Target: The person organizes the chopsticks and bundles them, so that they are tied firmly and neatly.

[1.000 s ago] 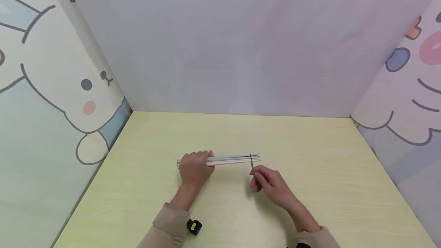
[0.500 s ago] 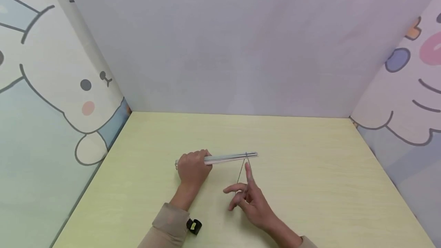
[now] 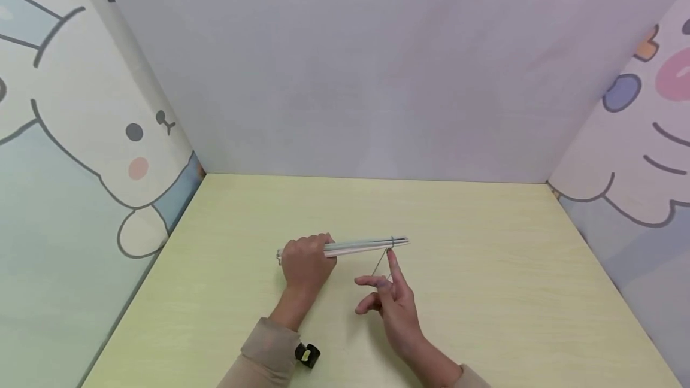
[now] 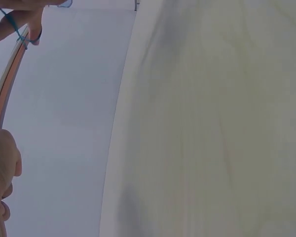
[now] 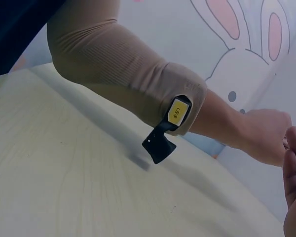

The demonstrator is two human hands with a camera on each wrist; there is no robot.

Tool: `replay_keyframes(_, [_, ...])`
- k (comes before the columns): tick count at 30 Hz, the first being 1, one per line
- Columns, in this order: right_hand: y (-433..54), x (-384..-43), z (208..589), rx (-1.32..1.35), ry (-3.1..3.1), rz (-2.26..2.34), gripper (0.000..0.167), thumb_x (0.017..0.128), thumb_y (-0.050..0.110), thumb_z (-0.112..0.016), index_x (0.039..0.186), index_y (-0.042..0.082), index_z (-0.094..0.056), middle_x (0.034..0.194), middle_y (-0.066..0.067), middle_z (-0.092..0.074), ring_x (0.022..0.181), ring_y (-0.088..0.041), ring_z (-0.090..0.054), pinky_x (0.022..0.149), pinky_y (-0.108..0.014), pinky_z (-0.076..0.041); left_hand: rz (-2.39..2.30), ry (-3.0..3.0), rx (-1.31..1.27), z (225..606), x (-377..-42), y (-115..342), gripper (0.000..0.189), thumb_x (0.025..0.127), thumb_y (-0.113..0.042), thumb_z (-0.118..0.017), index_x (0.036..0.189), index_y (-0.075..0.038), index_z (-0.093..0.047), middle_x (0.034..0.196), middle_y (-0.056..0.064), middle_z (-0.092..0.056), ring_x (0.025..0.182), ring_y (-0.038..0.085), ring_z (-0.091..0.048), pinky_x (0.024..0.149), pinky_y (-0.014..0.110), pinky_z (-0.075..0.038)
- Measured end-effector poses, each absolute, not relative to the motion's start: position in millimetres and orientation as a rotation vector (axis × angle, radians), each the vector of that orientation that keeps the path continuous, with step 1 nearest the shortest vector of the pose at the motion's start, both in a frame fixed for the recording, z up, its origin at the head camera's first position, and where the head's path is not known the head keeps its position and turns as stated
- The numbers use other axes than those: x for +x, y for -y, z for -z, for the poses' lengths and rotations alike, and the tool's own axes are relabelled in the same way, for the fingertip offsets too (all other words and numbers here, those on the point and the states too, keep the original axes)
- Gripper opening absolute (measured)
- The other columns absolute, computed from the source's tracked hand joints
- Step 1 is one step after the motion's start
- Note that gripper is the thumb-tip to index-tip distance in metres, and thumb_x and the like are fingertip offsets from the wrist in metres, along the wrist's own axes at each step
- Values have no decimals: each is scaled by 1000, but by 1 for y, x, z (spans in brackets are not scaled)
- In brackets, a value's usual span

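Note:
In the head view my left hand (image 3: 306, 263) grips a bundle of thin pale sticks (image 3: 358, 247) near its left end, palm down above the table. A thin dark teal elastic band (image 3: 392, 242) loops round the bundle near its right tips. From there it stretches down to my right hand (image 3: 398, 310), where thumb and fingers hold it spread. The right index finger points up, its tip at the band just under the sticks. Up close in the left wrist view, the band (image 4: 11, 20) crosses the right fingers (image 4: 34, 27) beside the stick ends (image 4: 20, 44).
A pale wood-look table (image 3: 485, 244) lies beneath both hands. A plain back wall (image 3: 377, 76) and cartoon-printed side walls (image 3: 81, 166) enclose it. A black wrist strap with a yellow label (image 5: 178, 112) sits on the left sleeve.
My right hand first pinched the band below the tips, then moved left and down, spreading the band over its fingers. It has since risen slightly toward the sticks. The left hand has stayed almost still.

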State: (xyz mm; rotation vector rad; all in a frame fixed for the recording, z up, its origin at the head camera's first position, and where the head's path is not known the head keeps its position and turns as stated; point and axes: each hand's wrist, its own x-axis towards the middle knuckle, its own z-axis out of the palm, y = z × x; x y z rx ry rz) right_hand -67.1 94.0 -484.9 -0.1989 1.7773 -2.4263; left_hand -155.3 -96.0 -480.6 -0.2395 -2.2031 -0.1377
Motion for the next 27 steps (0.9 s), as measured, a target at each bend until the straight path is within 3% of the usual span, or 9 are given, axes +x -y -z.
replay_keyframes(7, [-101,-76,486,-122,-1683,2468,64,108,17,-47,160,0,-14,93,5,-72,66,-9,-68,73,-27,-56,163,2192,-255,482,-153,98,23,75,-11,-65,54,-12,-56,43,-1,-44,41,12,-23,39,30,-24])
replay_keyframes(11, [-108,-82,486,-145,-1496,2639,60,110,19,-41,154,-12,-17,84,8,-72,65,-6,-67,69,-23,-54,172,2188,-282,483,-152,99,22,74,-11,-65,54,-12,-56,43,-2,-41,42,11,-20,40,29,-22])
replay_keyframes(14, [-113,-84,487,-198,-1330,2725,47,111,24,-34,147,-6,-36,83,7,-73,68,-7,-68,69,-22,-54,172,2181,-296,483,-152,99,24,74,-11,-66,54,-13,-54,43,-2,-40,42,11,-20,40,29,-22])
replay_keyframes(17, [-118,-87,486,-199,-1203,2763,40,111,33,-32,131,8,-55,83,4,-73,70,-9,-69,71,-23,-55,172,2174,-319,482,-151,99,24,73,-13,-68,54,-14,-55,43,-3,-41,40,12,-23,40,29,-23])
replay_keyframes(20, [-123,-91,486,-179,-1165,2763,42,109,44,-32,119,14,-59,83,3,-74,71,-11,-69,73,-24,-55,177,2171,-348,481,-150,100,21,74,-15,-71,56,-14,-60,44,-3,-45,39,13,-27,39,29,-26])
replay_keyframes(27, [-130,-97,486,-285,-1171,2751,48,109,46,-28,110,14,-65,87,1,-74,73,-14,-73,74,-29,-57,176,2165,-400,481,-148,102,23,79,-20,-72,59,-12,-63,49,0,-55,38,15,-40,40,30,-32])
